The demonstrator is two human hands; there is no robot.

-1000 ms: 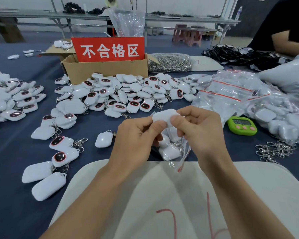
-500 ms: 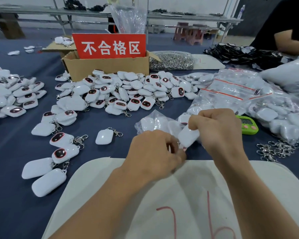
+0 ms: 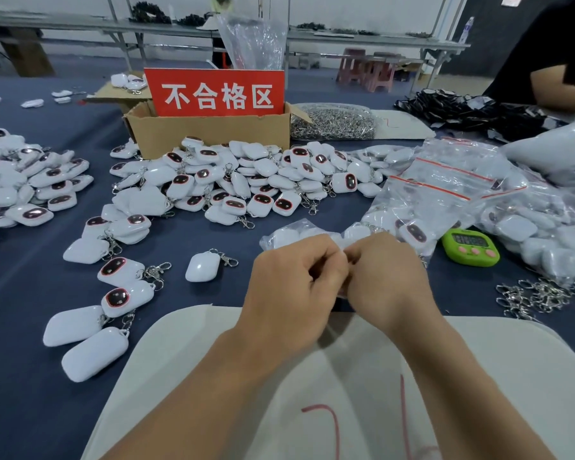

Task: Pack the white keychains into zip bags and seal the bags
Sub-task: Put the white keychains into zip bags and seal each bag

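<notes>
My left hand (image 3: 292, 283) and right hand (image 3: 387, 277) pinch the zip bag (image 3: 287, 232) between them: floppy, slick (I'd guess), so hold its seal.

One head-worn wide-angle camera is covering the scene.
It is looking forward and down across the tabletop (image 3: 180, 237) from close above, its field reaching to the workbenches (image 3: 362, 40) behind.

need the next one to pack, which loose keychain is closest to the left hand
The lone keychain lying blank side up by itself, just left of the left hand; the others lie farther off.
</notes>
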